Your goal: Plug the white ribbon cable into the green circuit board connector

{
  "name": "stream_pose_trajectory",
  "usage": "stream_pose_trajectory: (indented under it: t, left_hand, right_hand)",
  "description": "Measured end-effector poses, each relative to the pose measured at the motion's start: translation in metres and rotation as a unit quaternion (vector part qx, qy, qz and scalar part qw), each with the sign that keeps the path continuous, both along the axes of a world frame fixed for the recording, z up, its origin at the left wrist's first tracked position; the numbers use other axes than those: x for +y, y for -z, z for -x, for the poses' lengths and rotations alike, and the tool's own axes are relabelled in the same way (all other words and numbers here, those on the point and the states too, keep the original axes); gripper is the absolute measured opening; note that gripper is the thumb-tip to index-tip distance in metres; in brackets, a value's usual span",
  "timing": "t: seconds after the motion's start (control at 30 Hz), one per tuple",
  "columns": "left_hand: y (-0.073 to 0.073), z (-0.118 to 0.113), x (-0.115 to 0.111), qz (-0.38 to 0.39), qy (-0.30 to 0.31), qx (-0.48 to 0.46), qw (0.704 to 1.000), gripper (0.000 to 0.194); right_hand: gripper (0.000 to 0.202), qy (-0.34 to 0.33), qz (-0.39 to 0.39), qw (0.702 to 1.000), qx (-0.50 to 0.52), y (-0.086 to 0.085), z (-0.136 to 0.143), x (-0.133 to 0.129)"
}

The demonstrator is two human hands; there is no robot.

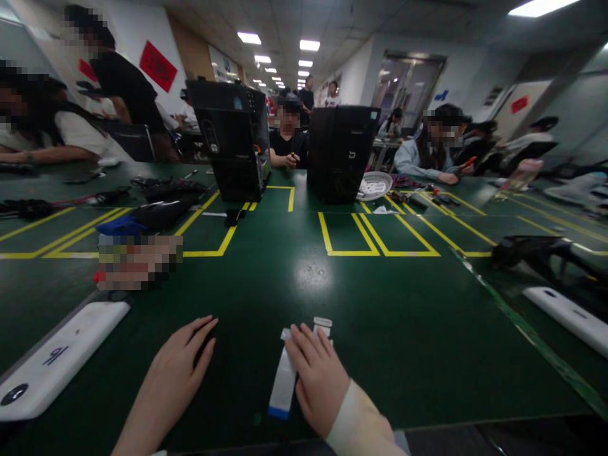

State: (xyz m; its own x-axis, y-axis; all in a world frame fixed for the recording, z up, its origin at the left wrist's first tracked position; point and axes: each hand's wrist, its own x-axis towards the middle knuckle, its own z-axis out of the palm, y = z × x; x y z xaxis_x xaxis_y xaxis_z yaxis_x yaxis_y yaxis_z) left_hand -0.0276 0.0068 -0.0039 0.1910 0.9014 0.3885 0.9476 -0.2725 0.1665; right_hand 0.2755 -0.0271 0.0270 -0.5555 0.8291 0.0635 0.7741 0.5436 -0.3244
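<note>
A white flat ribbon cable [284,383] with a blue end strip lies on the green table in front of me. Its lower end points toward me, and a pale connector-like piece [323,323] shows just beyond my fingers. My right hand [319,373] rests flat over the cable's upper part, fingers stretched forward, covering some of it. To the left, my left hand [183,358] lies near the tabletop with fingers extended and thumb apart, holding nothing. Whatever is under the right palm is hidden.
Two black computer towers [232,145] [342,155] stand across the table. White-and-black panels [66,354] [567,316] lie at both sides. Yellow tape [354,253] marks the green table [408,329]. A white basket [375,185] sits behind. Several people work around.
</note>
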Motion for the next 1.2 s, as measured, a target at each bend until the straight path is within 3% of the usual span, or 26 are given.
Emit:
stream_pose_trajectory:
  t: [0.17, 0.3, 0.53, 0.7, 0.83, 0.97, 1.1, 1.2]
  left_hand:
    - [-0.001, -0.003, -0.003, -0.004, -0.001, -0.011, 1.000, 0.048]
    - [-0.002, -0.005, -0.003, -0.001, 0.000, -0.015, 1.000, 0.047]
    - [-0.004, -0.006, -0.004, 0.005, -0.001, -0.027, 1.000, 0.044]
    - [-0.004, -0.005, -0.004, 0.022, -0.013, -0.016, 1.000, 0.044]
    - [-0.005, -0.005, -0.004, 0.040, -0.021, -0.004, 0.999, 0.047]
    - [-0.005, -0.004, -0.004, 0.038, -0.023, -0.003, 0.999, 0.050]
    - [-0.003, -0.003, -0.003, 0.040, -0.024, -0.001, 0.999, 0.050]
    - [-0.004, -0.003, -0.003, 0.043, -0.025, -0.004, 0.999, 0.050]
  right_hand:
    - [0.060, -0.075, 0.065, 0.994, 0.052, -0.016, 0.047, 0.001]
    - [0.057, -0.095, 0.062, 0.992, 0.057, -0.016, 0.063, 0.002]
    - [0.057, -0.122, 0.066, 0.985, 0.103, -0.020, 0.055, 0.003]
    - [0.060, -0.121, -0.008, 0.983, 0.136, -0.010, 0.028, 0.006]
    - [0.056, -0.028, -0.113, 0.983, 0.139, 0.012, -0.037, 0.017]
    - [0.045, 0.135, -0.204, 0.968, 0.063, 0.032, -0.152, 0.030]
    - [0.047, 0.352, -0.254, 0.901, -0.023, 0.037, -0.274, 0.028]
    - [0.059, 0.475, -0.248, 0.840, -0.084, 0.033, -0.337, 0.018]
